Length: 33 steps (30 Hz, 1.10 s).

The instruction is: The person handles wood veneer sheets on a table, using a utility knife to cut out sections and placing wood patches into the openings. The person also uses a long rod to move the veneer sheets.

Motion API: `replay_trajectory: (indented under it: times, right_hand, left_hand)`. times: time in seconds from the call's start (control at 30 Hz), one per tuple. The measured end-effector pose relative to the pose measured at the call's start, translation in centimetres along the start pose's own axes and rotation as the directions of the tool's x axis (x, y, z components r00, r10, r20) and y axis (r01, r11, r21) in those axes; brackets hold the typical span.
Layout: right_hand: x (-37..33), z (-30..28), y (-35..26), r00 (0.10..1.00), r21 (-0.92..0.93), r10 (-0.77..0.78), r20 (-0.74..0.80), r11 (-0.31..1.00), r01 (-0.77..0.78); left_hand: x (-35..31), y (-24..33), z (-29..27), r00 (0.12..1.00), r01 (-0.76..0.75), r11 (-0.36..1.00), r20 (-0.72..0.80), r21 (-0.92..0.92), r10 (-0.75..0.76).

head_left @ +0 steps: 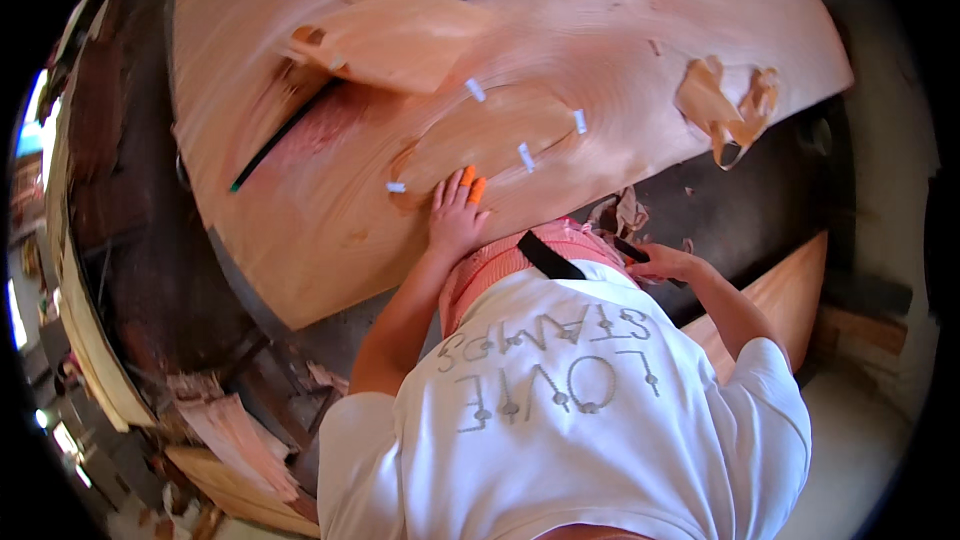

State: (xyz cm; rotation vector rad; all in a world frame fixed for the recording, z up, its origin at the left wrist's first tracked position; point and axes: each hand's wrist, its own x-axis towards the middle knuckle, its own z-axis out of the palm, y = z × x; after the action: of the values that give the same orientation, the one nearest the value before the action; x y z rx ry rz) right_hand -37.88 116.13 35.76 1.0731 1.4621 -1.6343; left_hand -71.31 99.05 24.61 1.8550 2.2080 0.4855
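White T-shirt (600, 440) fabric fills the near middle, above coral-red lower clothing (495, 265) with a black strap (550, 257) across it. The person's left hand (460, 215) lies with fingers spread and grasping nothing, two of them wrapped in orange, on a large wood veneer sheet (330, 240) that stretches from the near left to the far right. Its fingertips touch the near edge of an oval patch (480, 145) marked with white tape pieces (527, 157). At the right hip, the right hand (660, 262) is curled by a dark, slim object (630, 251); whether it grips it cannot be told. Crumpled scraps (622, 215) lie just beyond that hand. Farther out, a loose veneer piece (405, 35) rests on the sheet at the far left, over a black strip (285, 135), and a curled veneer offcut (722, 105) sits toward the right edge.
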Motion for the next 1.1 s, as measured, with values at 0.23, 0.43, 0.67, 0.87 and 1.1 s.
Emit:
replay_trajectory:
  times: [0.23, 0.43, 0.67, 0.87, 1.1]
  right_hand:
    - [0.5, -4.4, 5.4, 0.857, 0.225, 0.036, -0.514, 0.97, 0.095]
    - [3.5, -11.7, 11.2, 0.622, 0.453, 0.086, -0.778, 0.764, 0.46]
    - [4.2, -20.7, 17.0, 0.334, 0.51, 0.474, -0.815, 0.313, 0.801]
    - [5.0, -26.9, 21.4, 0.516, 0.524, 0.167, -0.84, 0.003, 0.852]
    - [4.8, -31.3, 13.4, 0.419, 0.452, 0.182, -0.889, 0.217, 0.865]
  left_hand:
    - [0.5, 0.6, 0.6, 0.999, -0.033, 0.997, 0.019, 0.07, 0.032]
    - [1.0, 2.2, -0.7, 0.995, -0.027, 0.991, 0.104, 0.135, 0.013]
    - [1.3, 3.9, 0.4, 0.995, 0.04, 0.979, 0.086, 0.2, -0.058]
    - [1.9, 6.9, 2.0, 0.984, 0.171, 0.972, 0.024, 0.162, -0.177]
    - [2.3, 8.2, 2.8, 0.951, 0.298, 0.93, 0.016, 0.214, -0.308]
